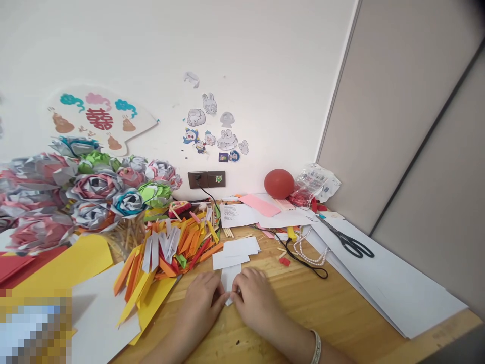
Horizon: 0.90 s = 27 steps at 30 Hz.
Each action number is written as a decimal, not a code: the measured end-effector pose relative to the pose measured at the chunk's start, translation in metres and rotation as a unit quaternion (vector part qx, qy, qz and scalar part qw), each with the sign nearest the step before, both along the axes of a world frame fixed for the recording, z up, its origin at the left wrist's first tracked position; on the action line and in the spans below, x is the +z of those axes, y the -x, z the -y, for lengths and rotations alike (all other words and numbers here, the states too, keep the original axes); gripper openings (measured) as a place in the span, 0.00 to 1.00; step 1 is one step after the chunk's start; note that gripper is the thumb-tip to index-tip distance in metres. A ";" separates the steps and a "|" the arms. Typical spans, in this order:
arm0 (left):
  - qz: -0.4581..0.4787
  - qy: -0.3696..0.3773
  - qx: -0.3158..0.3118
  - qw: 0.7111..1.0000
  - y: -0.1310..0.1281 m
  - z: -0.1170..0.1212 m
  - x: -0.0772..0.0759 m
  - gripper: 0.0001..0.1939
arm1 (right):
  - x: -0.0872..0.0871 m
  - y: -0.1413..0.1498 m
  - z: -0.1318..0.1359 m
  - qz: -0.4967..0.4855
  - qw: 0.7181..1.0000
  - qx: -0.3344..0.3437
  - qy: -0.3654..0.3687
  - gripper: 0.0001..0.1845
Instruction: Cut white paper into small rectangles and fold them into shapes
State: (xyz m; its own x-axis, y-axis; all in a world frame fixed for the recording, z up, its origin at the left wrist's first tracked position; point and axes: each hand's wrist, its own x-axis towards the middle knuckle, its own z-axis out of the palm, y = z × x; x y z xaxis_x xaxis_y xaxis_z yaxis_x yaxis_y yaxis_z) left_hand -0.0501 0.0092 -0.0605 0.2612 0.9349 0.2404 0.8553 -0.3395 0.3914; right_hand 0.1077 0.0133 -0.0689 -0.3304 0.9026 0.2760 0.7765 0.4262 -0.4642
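Observation:
A small white paper piece lies on the wooden table between my hands, its near end coming to a point. My left hand pinches the left side of that end, thumb on the paper. From the other side my right hand presses the same end with bent fingers; a bracelet is on that wrist. Just beyond the fingers are several white paper rectangles, loosely stacked. To the left of my hands spreads a pile of folded paper strips in orange, yellow, white and red.
Paper flowers crowd the left back. At the right, black scissors lie on large white sheets. A red balloon, a bead string and a black cord are further back. Yellow paper covers the left side.

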 end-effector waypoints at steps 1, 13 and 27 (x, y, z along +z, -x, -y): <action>-0.003 0.002 0.000 1.000 0.000 0.000 0.001 0.09 | 0.000 0.000 0.000 -0.003 1.000 -0.003 0.001 0.02; 0.008 0.027 -0.010 1.000 0.001 -0.002 0.003 0.06 | -0.001 -0.003 0.001 -0.024 1.000 0.011 0.012 0.13; 0.003 0.024 0.000 1.000 0.002 -0.005 0.002 0.06 | -0.001 -0.011 -0.009 -0.068 0.997 -0.017 0.019 0.13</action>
